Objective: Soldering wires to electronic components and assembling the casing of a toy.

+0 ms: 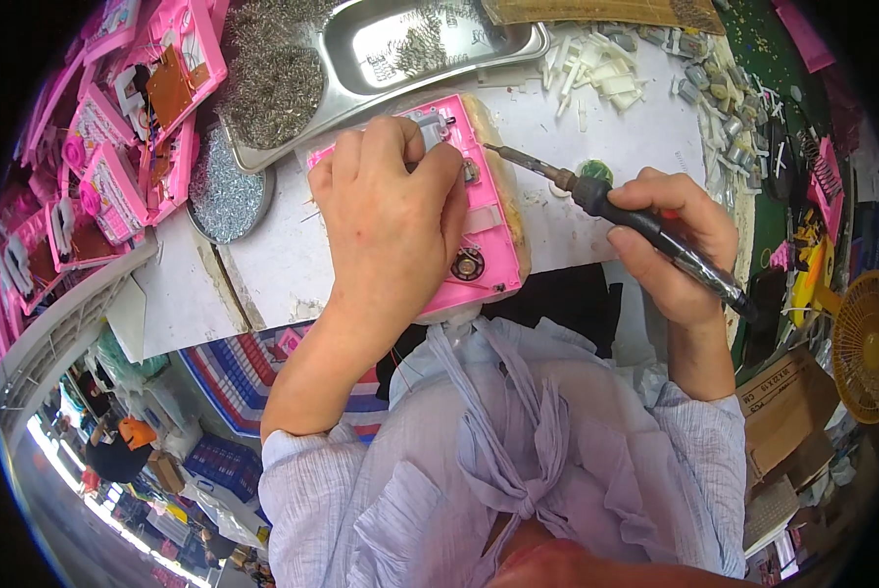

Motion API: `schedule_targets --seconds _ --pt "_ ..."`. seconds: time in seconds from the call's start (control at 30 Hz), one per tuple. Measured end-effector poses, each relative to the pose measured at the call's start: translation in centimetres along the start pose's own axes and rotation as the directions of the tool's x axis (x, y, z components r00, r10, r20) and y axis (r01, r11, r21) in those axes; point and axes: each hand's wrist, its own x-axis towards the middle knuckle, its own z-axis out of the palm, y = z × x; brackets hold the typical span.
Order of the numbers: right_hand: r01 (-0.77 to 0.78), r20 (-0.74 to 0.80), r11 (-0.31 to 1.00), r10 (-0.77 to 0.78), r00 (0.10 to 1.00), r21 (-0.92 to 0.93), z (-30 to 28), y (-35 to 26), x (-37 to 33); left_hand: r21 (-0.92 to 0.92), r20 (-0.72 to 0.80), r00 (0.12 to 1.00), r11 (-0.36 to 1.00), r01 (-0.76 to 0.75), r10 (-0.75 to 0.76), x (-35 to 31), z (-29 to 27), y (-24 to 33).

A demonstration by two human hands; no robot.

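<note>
A pink plastic housing (485, 247) lies in front of me on a pale padded block (511, 186). A small round black speaker (468, 263) sits in its near end, and a grey part (430, 127) shows near the far end. My left hand (389, 216) covers the housing's left side with fingers bent and pinched together; what they hold is hidden beneath them. My right hand (683, 243) is wrapped round the black handle of a soldering iron (591, 194). The iron points left, its tip near the housing's upper right edge.
Pink housings (116, 181) are heaped at the left. A dish of small screws (226, 186) stands beside a metal tray (361, 86) with springs (268, 98). White plastic pieces (601, 71) and small motors (729, 127) lie at the far right; a yellow fan (863, 343) stands right.
</note>
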Motion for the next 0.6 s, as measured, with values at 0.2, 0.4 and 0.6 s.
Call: schedule_targets --seconds 0.2,0.4,0.6 --pt "0.038 -0.006 0.998 -0.038 0.999 -0.042 -0.02 0.31 -0.32 0.021 0.011 1.0 1.0 -0.006 0.006 0.08 -0.07 0.11" --pt "0.087 0.01 0.991 -0.087 0.996 -0.104 -0.08 0.04 -0.17 0.048 0.018 1.0 0.999 -0.015 0.014 0.13 -0.3 0.28" --pt "0.113 0.022 0.981 -0.111 0.994 -0.156 -0.22 -0.11 -0.15 0.061 0.028 0.999 0.998 -0.029 0.027 -0.04 -0.22 0.18"
